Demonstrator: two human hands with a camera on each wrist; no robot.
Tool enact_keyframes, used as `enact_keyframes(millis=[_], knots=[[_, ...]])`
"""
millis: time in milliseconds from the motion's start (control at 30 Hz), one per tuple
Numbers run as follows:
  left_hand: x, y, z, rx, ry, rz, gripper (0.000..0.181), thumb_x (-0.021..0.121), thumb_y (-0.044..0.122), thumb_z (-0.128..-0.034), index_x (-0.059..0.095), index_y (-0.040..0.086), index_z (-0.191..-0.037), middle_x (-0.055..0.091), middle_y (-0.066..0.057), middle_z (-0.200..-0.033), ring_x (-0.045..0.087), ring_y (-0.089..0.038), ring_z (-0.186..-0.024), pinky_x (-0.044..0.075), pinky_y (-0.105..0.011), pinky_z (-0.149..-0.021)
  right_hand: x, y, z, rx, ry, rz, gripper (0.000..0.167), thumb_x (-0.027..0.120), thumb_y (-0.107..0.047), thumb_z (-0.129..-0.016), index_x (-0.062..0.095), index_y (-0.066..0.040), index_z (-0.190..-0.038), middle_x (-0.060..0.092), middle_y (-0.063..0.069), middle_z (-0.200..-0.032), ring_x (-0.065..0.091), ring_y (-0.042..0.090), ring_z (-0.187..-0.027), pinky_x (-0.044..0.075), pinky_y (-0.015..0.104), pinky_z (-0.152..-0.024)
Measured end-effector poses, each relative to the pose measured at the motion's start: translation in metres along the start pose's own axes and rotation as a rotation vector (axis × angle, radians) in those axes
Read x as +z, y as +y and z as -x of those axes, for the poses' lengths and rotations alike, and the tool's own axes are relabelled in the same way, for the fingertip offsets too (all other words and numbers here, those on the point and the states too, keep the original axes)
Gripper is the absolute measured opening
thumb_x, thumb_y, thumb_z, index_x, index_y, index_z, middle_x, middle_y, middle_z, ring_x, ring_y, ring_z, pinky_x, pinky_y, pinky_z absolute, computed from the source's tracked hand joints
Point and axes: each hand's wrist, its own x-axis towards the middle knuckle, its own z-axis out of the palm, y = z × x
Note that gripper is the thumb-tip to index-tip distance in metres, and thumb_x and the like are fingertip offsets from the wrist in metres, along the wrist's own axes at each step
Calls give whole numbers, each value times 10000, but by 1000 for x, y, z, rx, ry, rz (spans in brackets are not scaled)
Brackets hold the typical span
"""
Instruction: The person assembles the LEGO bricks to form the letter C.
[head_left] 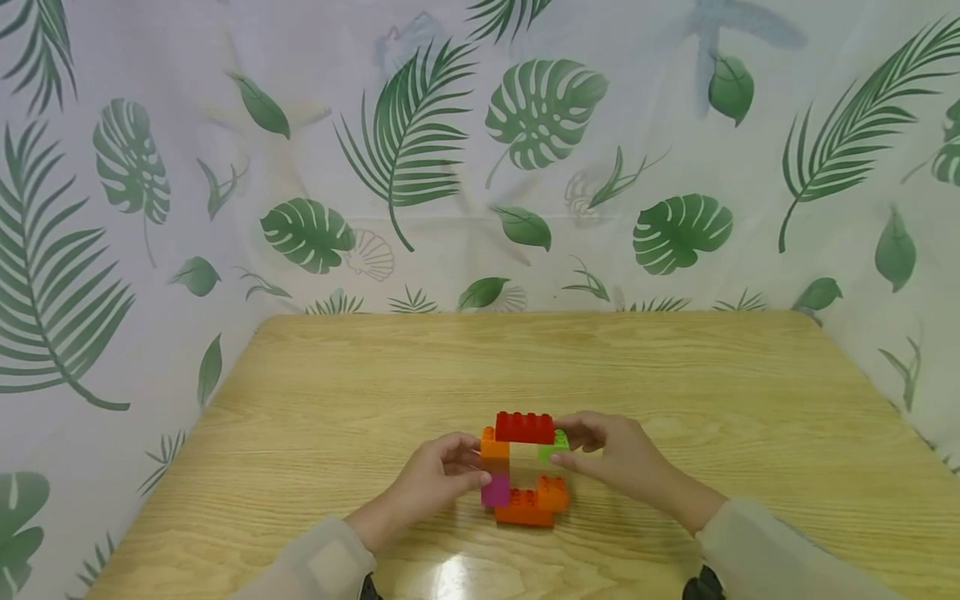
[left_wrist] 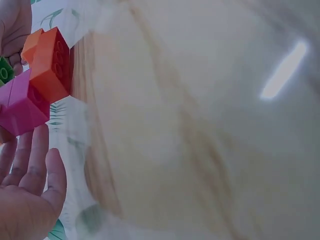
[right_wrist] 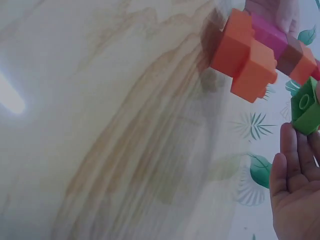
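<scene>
An open frame of toy bricks stands in front of me. Its left column has an orange brick (head_left: pixel 495 448) on top, a brown brick (right_wrist: pixel 290 55), then a purple brick (head_left: pixel 497 492). My left hand (head_left: pixel 427 477) holds this column, its thumb by the purple brick. A long red brick (head_left: pixel 524 428) spans the top. Under its right end is a green brick (head_left: pixel 548 451), which my right hand (head_left: pixel 618 450) pinches; its hollow underside shows in the right wrist view. An orange-red brick (head_left: pixel 522 516) forms the base, with a small orange brick (head_left: pixel 552 497) on its right end, apart from the green one.
The wood-grained table (head_left: pixel 360 375) extends around the bricks on all sides. Behind it hangs a white cloth (head_left: pixel 450 258) with green leaf prints, which also runs along both sides. A bright light reflection lies on the near tabletop.
</scene>
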Motion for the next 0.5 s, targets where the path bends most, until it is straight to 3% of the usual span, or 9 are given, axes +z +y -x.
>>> enact_keyframes(millis=[167, 333, 500], knots=[[1, -1, -6, -49, 49, 27, 437, 700, 145, -875, 565, -65, -1234, 661, -150, -1053, 641, -232, -911, 550, -346, -704, 10, 8, -8, 111, 71, -82, 427, 717, -282, -862, 642, -33, -1199, 673, 72, -1083, 640, 151, -886, 525, 232, -727], [2, -5, -14, -79, 88, 3, 409, 700, 155, -877, 594, -75, -1198, 676, -135, -1015, 639, -212, -903, 548, -316, -697, 18, 19, -13, 103, 127, -134, 404, 708, -208, -873, 631, 13, -1203, 663, 136, -1099, 656, 201, -891, 531, 241, -732], [2, -8, -20, -125, 107, 41, 410, 703, 131, -872, 592, -99, -1193, 675, -164, -1030, 656, -213, -882, 554, -315, -677, 26, 28, -16, 136, 164, -153, 379, 710, -181, -869, 644, 18, -1184, 664, 150, -1097, 653, 197, -870, 528, 238, -726]])
